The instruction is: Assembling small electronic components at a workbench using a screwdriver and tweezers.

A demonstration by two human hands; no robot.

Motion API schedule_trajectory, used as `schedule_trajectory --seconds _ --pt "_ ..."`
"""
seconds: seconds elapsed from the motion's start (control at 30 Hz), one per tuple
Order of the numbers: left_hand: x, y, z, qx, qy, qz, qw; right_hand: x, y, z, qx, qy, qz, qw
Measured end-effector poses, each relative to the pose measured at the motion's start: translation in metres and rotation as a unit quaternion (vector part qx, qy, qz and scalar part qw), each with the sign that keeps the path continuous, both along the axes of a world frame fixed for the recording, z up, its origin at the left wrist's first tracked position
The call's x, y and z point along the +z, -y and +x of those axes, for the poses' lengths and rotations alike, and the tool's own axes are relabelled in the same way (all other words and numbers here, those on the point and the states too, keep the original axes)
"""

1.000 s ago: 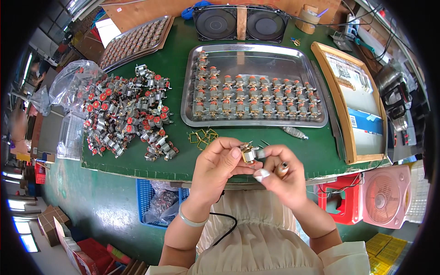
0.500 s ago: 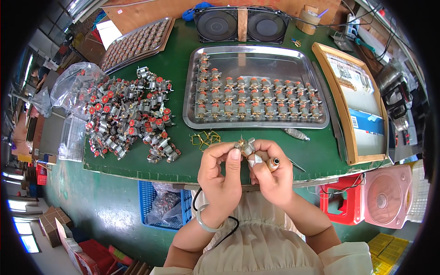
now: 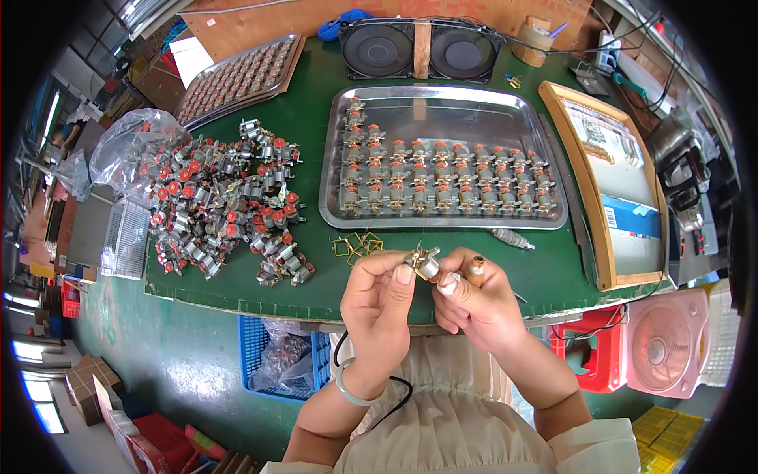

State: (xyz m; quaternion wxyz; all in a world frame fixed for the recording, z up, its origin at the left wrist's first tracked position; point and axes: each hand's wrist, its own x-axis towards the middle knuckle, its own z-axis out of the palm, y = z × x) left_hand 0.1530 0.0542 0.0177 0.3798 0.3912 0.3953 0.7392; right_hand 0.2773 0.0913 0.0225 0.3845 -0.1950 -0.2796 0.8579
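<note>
Between my hands, just in front of the table's near edge, is a small silver motor [image 3: 427, 265] with brass-coloured metal parts. My left hand [image 3: 379, 294] pinches it between thumb and index finger; a pale bangle [image 3: 351, 387] circles that wrist. My right hand [image 3: 483, 304] is closed around a tool with a brown, rounded handle end [image 3: 476, 265] sticking up between the fingers. White tape [image 3: 448, 284] wraps a digit of this hand, close beside the motor. The rest of the tool is hidden in the hand. Several brass wire frames [image 3: 354, 247] lie beyond my left hand.
A metal tray [image 3: 466, 103] holds rows of similar motors ahead. Left of it lies a heap of red-capped motors [image 3: 229, 205] beside a plastic bag [image 3: 130, 150]. Two black fans [image 3: 418, 49] stand at the back. A wood-framed panel [image 3: 608, 182] leans at the right.
My right hand has turned and drawn slightly right, so the brown handle end now points more upward. The motor has tilted in my left hand's pinch. The whole view has shifted slightly.
</note>
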Motion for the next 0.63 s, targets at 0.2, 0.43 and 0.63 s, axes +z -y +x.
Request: schedule_trajectory --seconds 0.2,0.43,0.63 --pt "0.003 -0.002 -0.012 -0.09 0.113 -0.077 0.986 0.013 -0.012 0.026 -0.148 0.575 0.514 0.619" --pt "0.002 -0.012 -0.022 -0.149 0.17 -0.083 0.971 0.003 -0.026 0.048 -0.068 0.624 0.598 0.499" --pt "-0.004 -0.014 -0.022 -0.203 0.156 -0.106 0.961 0.015 -0.03 0.036 -0.138 0.404 0.656 0.623"
